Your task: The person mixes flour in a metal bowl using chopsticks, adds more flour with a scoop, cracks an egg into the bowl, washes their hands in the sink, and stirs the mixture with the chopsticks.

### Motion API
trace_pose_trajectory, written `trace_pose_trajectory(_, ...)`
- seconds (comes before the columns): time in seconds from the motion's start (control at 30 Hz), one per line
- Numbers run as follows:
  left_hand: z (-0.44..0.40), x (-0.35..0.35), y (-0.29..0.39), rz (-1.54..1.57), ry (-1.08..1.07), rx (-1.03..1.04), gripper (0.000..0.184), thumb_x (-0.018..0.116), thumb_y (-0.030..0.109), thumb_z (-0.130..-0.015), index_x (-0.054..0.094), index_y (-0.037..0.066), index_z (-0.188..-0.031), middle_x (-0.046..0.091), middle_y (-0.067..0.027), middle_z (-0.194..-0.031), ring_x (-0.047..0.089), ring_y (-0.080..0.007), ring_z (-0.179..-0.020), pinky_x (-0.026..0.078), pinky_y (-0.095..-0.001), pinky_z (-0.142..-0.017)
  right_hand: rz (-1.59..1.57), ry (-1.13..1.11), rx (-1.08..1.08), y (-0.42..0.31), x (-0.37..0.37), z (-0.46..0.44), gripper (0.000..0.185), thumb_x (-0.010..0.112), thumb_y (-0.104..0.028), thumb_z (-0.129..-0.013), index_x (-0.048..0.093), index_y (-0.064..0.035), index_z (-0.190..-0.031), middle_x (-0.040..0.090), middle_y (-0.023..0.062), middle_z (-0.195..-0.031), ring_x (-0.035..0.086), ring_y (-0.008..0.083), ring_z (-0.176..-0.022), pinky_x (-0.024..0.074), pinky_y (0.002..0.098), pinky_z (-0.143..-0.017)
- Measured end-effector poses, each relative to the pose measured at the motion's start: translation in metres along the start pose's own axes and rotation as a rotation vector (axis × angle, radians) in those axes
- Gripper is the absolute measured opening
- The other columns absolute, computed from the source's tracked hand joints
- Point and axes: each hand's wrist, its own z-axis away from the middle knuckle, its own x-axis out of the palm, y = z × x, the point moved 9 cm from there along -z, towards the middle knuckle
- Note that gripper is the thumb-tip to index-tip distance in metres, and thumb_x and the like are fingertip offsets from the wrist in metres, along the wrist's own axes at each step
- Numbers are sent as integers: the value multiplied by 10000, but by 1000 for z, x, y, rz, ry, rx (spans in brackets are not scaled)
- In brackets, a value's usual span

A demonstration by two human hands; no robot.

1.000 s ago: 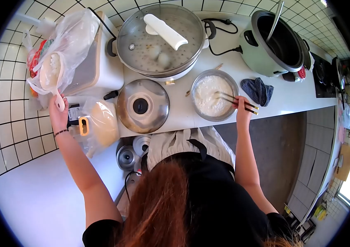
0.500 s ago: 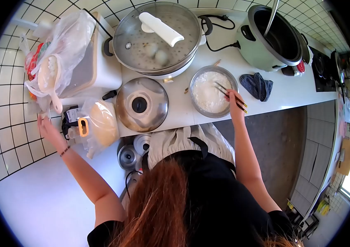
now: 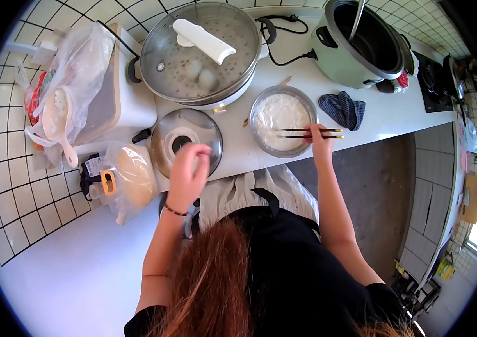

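Observation:
A pair of dark chopsticks (image 3: 328, 133) with gold-coloured ends is gripped in my right hand (image 3: 321, 140) at the right rim of a metal bowl (image 3: 256, 137). Their tips lie over the white flour (image 3: 279, 115) inside. My left hand (image 3: 189, 175), wearing a dark bracelet, is raised over the front right part of a round metal lid (image 3: 165, 135) with a black knob. Its fingers look bent but are blurred, so I cannot see whether anything is between them.
Behind the lid stands a glass-covered steamer (image 3: 154, 84) with eggs visible inside. A green cooker pot (image 3: 334, 64) and a blue patterned cloth (image 3: 342, 110) are right of the bowl. At left are a ladle (image 3: 56, 121), plastic bags (image 3: 89, 50) and a bagged pale bundle (image 3: 137, 174).
My left hand has swung from the tiled wall at far left to above the metal lid. The chopsticks in my right hand have turned to lie almost level across the bowl's rim.

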Motion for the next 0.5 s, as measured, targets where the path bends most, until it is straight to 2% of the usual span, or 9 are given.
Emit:
trace_pose_trajectory(0.1, 2, 42, -1, 37, -144, -9, 94, 538, 31, -826, 552, 7, -916, 582, -99, -834, 556, -212, -757, 450, -307, -713, 19, 176, -156, -18, -17, 9, 213, 491, -137, -914, 624, 26, -882, 605, 68, -744, 590, 112, -683, 489, 220, -600)
trace_pose_trajectory(0.13, 4, 52, -7, 71, -165, -36, 98, 540, 32, -824, 552, 7, -918, 581, -98, -833, 556, -210, -752, 451, -305, -706, 57, 174, -211, -22, -11, 13, 229, 496, -164, -923, 626, 23, -893, 612, 73, -761, 594, 115, -686, 490, 222, -609)
trace_pose_trajectory(0.2, 8, 69, -18, 135, -201, -87, 107, 546, 34, -819, 552, 6, -922, 580, -96, -832, 557, -204, -741, 452, -301, -692, 39, -1, -252, -20, 17, 16, 244, 505, -188, -927, 633, 19, -902, 614, 65, -755, 603, 117, -688, 491, 223, -619)
trace_pose_trajectory(0.23, 9, 74, -24, 127, -223, -109, 109, 535, 56, -839, 549, 0, -931, 587, -89, -840, 560, -196, -737, 455, -295, -689, -6, -64, -138, -11, 23, 17, 245, 511, -192, -921, 643, 14, -919, 607, 50, -730, 600, 112, -679, 484, 216, -629)
trace_pose_trajectory(0.33, 11, 88, -58, 253, -258, -344, 129, 511, 90, -870, 547, -9, -945, 598, -81, -862, 556, -177, -745, 457, -289, -700, -13, 93, -21, 6, -14, 14, 245, 516, -193, -910, 650, 11, -934, 574, 24, -663, 551, 93, -615, 446, 201, -585)
trace_pose_trajectory(0.37, 9, 94, -72, 273, -256, -360, 139, 504, 95, -878, 548, -8, -960, 601, -75, -866, 558, -160, -762, 455, -277, -714, 35, 139, -69, 6, -30, 13, 239, 514, -187, -896, 660, -8, -957, 566, 24, -733, 492, 76, -607, 407, 202, -569)
trace_pose_trajectory(0.43, 4, 110, -103, 317, -258, -394, 158, 489, 103, -894, 551, -6, -990, 608, -63, -873, 564, -127, -797, 450, -254, -744, 84, 236, -112, 9, -50, 14, 242, 490, -177, -896, 665, -46, -1000, 560, 16, -787, 494, 68, -667, 423, 213, -615)
trace_pose_trajectory(0.47, -4, 118, -109, 281, -257, -347, 181, 488, 112, -897, 548, -7, -1019, 609, -67, -879, 566, -132, -796, 453, -256, -742, 110, 285, -134, 9, -57, 16, 250, 479, -172, -896, 667, -65, -1022, 558, 13, -813, 495, 64, -696, 431, 218, -638)
trace_pose_trajectory(0.5, -14, 125, -113, 244, -255, -300, 206, 488, 121, -899, 544, -8, -1049, 611, -70, -885, 569, -137, -795, 455, -257, -740, 61, 284, -48, 19, -59, 15, 305, 482, -192, -877, 623, -83, -1124, 556, 28, -911, 512, 87, -817, 445, 251, -704)
